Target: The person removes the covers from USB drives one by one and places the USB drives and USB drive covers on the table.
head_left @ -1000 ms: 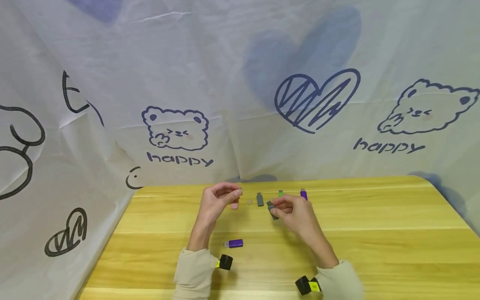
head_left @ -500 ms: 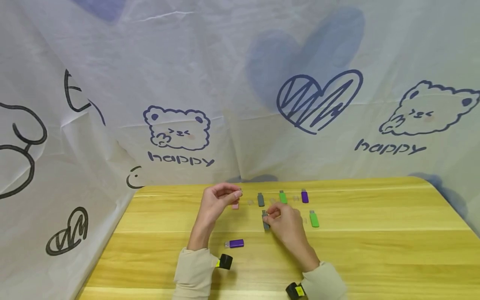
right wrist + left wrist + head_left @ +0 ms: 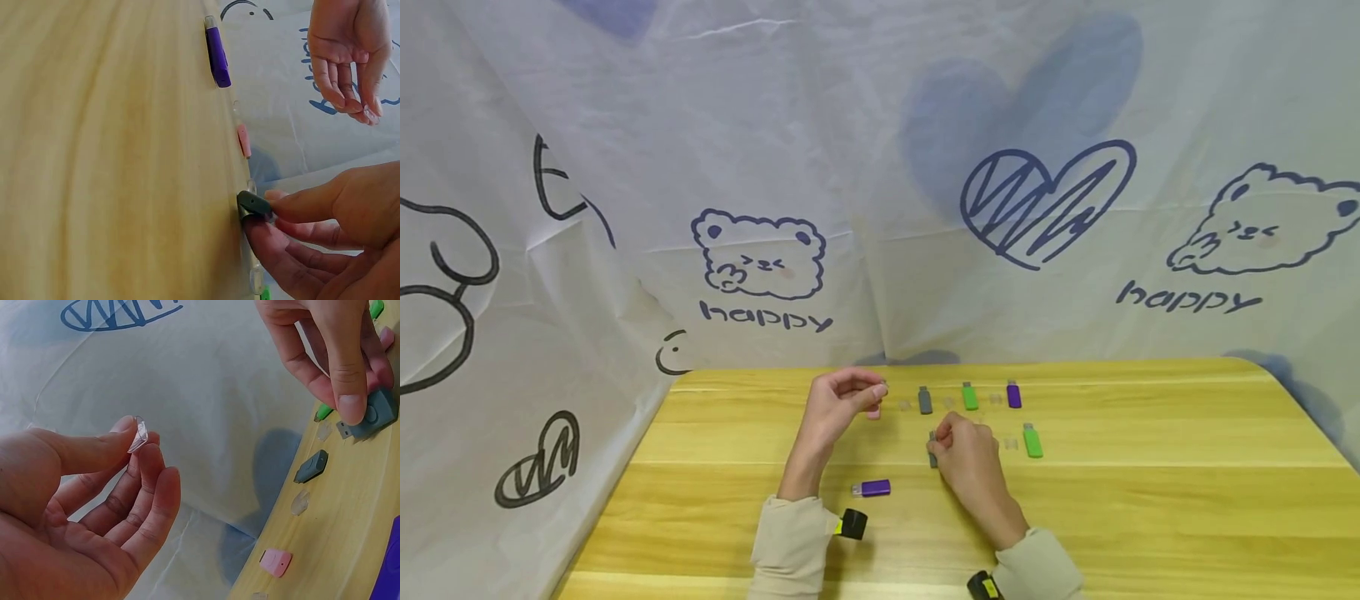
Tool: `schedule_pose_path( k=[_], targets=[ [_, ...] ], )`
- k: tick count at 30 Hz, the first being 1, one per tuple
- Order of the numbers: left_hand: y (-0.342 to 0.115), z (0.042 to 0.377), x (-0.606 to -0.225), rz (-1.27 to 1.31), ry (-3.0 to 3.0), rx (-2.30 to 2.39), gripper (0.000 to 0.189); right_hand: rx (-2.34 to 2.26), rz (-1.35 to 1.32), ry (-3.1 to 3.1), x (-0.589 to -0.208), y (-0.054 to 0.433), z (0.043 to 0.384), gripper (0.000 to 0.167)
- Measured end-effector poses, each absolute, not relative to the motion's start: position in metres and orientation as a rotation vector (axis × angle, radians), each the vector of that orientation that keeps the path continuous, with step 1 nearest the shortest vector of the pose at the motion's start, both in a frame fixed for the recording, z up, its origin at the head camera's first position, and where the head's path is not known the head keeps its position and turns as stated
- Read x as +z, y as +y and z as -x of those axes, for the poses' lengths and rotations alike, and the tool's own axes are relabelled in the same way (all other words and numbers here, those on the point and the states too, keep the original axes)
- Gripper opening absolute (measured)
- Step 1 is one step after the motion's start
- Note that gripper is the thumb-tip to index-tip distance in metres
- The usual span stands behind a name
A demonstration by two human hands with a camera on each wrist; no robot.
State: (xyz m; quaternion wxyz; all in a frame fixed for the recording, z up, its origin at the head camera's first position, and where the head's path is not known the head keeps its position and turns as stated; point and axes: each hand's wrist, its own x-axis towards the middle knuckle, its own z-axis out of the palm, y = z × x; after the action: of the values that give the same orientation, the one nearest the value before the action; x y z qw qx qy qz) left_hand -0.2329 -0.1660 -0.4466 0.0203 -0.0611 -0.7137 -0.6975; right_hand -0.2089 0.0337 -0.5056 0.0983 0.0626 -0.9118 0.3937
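My left hand (image 3: 842, 408) is held up above the table's far side, pinching a small clear plastic cap (image 3: 140, 434) between thumb and fingertips. With thumb and fingers, my right hand (image 3: 973, 458) grips a grey USB stick (image 3: 375, 415), its bare metal plug showing in the left wrist view. That stick is low at the tabletop, in front of a second grey USB stick (image 3: 925, 402) lying in the back row. A pink USB stick (image 3: 275, 562) lies partly behind my left hand in the head view.
Also in the back row are a green USB stick (image 3: 970, 397) and a purple one (image 3: 1014, 395), with clear caps (image 3: 904, 406) between. Another green stick (image 3: 1033, 442) lies right of my right hand. A capped purple stick (image 3: 876, 488) lies nearer. A white printed cloth (image 3: 880, 208) hangs behind.
My right hand has moved left and toward me with the grey USB stick, lowering it to the table and uncovering the green sticks. The left hand has stayed nearly still with its cap.
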Motion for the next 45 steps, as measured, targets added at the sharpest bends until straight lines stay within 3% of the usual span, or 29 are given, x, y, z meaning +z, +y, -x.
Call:
schedule_pose_path(
  k=[16, 32, 45],
  targets=[
    [-0.163, 0.235, -0.453, 0.192, -2.421, -2.022, 0.009, 0.973, -0.260, -2.683, -0.508, 0.037, 0.207, 0.024],
    [-0.150, 0.238, -0.476, 0.314, -2.803, -1.608, 0.005, 1.194, -0.206, -2.652, -0.461, 0.069, 0.208, 0.008],
    [-0.132, 0.232, -0.490, 0.372, -2.930, -1.411, 0.007, 1.200, -0.123, -2.652, -0.453, 0.102, 0.212, 0.005]
  ],
)
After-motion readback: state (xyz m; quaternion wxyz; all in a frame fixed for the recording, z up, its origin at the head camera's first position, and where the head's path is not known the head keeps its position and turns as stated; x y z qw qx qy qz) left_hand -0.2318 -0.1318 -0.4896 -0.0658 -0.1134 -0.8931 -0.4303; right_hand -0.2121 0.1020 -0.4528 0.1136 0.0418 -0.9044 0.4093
